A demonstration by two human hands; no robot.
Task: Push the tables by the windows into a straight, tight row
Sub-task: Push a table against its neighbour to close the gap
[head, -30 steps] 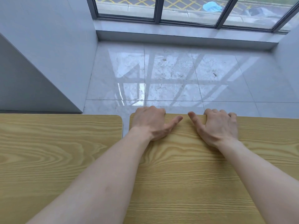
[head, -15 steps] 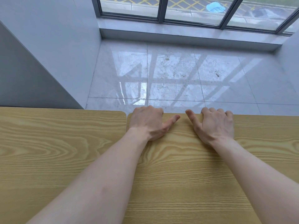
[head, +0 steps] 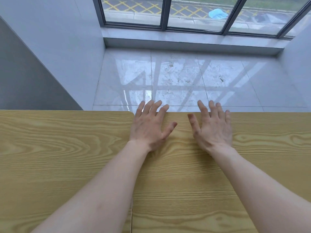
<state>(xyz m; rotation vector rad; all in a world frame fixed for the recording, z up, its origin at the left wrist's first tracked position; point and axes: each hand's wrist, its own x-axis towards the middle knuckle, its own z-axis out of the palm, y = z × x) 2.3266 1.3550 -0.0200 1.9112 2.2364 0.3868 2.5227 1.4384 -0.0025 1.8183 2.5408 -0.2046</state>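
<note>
My left hand [head: 149, 126] and right hand [head: 212, 128] lie spread flat, gripping nothing, mid-frame on right table [head: 218, 182]; seam with left table [head: 58, 157] looks tight.

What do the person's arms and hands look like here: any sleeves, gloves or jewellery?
Both forearms are bare as far as the frame shows. The left hand and right hand wear no gloves, rings, watch or bracelet. No markings are visible.

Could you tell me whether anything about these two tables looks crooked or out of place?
Nothing stands out. The left table and right table meet along a thin seam with far edges level. Both hands, left hand and right hand, are open, fingers spread.
</note>
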